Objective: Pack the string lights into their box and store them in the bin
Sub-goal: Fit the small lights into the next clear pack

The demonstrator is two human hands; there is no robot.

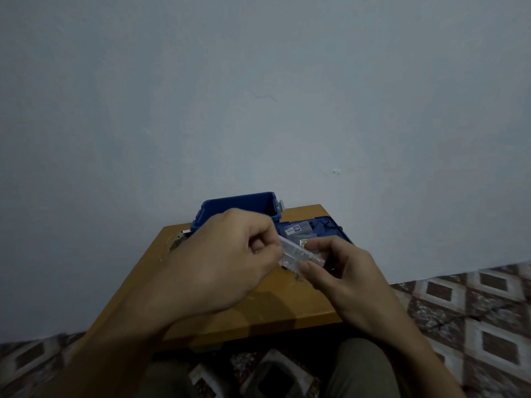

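Both hands hold a small clear plastic box (pixel 298 253) above the middle of a low wooden table (pixel 258 305). My left hand (pixel 230 262) pinches the box's left end with curled fingers. My right hand (pixel 342 271) grips its right end between thumb and fingers. Pale string lights seem to sit inside the box, but the blur hides detail. Behind the hands an open blue bin (pixel 241 205) stands at the table's far edge, against the wall. Its blue lid (pixel 316 229), with labels on it, lies to the right of the bin.
A small white and grey object (pixel 181 239) lies at the table's far left, partly behind my left hand. The table stands against a pale blue wall. Patterned floor tiles (pixel 474 305) lie around it. My knees show at the bottom edge.
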